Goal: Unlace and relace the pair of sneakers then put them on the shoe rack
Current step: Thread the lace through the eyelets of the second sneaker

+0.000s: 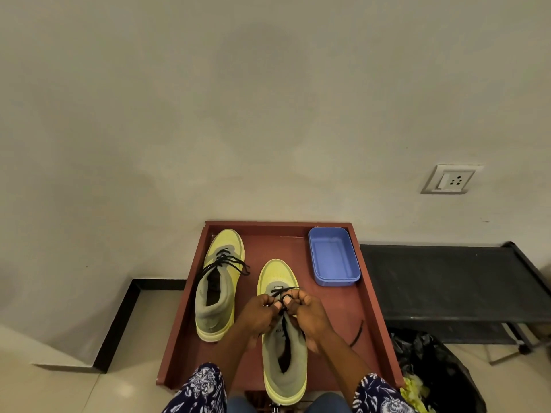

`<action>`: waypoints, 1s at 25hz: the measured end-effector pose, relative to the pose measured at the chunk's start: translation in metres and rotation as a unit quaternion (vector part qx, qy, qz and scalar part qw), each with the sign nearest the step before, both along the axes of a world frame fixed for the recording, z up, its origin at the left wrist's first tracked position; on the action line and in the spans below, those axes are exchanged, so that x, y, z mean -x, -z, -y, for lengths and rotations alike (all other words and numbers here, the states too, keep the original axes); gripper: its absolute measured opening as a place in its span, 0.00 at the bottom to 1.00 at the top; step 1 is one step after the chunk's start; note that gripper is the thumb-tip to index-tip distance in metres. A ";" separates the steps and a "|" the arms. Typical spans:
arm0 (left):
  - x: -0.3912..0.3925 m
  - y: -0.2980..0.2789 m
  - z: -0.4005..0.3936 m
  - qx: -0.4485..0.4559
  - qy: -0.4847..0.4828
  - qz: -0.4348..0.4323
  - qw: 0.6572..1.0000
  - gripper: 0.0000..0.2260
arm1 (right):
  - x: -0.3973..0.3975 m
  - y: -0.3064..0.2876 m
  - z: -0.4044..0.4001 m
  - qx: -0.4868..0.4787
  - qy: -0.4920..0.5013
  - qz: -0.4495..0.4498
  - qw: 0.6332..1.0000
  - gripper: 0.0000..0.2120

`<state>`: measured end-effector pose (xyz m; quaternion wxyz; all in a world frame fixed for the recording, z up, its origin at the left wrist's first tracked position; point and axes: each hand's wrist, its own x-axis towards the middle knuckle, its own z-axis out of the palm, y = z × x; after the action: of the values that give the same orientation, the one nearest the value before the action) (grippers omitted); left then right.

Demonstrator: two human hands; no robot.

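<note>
- Sneakers: the near sneaker (284, 353) sits on the red-brown tray (369, 308), toe pointing far, heel at the near edge between your forearms. The far-left sneaker (217, 281) lies well apart on the same tray, its black lace (226, 262) loosened and spilling over both sides.
- Your left hand (259, 314) and right hand (310, 315) are both curled over the near sneaker's throat, fingertips pinching the black lace (283, 292) around the far eyelets. Knuckles almost meet.
- Can't tell from this view whether you're pulling lace out or feeding it in; the crossings are hidden under your fingers.
- A loose black strand (357, 333) lies on the tray right of the near sneaker. It looks like that lace's free end, but I can't confirm it.
- For this step, my read:
  - Work one crossing at a time, starting from the eyelets nearest you if unlacing.
  - Hold the tongue flat with a thumb so it doesn't bunch.
  - Pull evenly left and right; a one-sided tug will skew the ends.
  - Keep the sole planted on the tray; the shoe is close to the near edge and could slide off.
  - Watch that the loose strand doesn't snag under the sole.
- Blue tub (348, 280) sits far right on the tray, just beside the near sneaker's toe. Don't knock it.
- Black rack (447, 287) stands right of the tray, against the wall. Likely the destination; neither shoe is on it yet.
</note>
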<state>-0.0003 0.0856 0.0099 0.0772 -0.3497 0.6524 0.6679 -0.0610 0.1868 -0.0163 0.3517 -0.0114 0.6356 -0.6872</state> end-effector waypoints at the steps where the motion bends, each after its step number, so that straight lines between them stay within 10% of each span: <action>1: -0.001 0.000 0.000 0.007 -0.003 -0.003 1.000 0.07 | -0.001 -0.001 0.000 0.002 0.000 0.003 1.000 0.08; 9: -0.010 -0.007 0.004 0.024 -0.021 -0.027 0.999 0.07 | 0.000 0.000 -0.004 -0.015 -0.006 -0.003 1.000 0.08; 18: -0.014 -0.001 0.003 0.336 0.082 0.027 0.938 0.10 | 0.001 -0.001 -0.007 -0.067 -0.001 -0.027 0.997 0.09; 25: -0.014 0.007 -0.008 0.030 -0.124 -0.004 0.992 0.05 | -0.002 0.001 -0.018 -0.157 0.029 -0.056 0.986 0.08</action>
<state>0.0132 0.0939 0.0033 -0.0195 -0.4270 0.6243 0.6539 -0.0587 0.2052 -0.0176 0.2929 0.0246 0.7543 -0.5871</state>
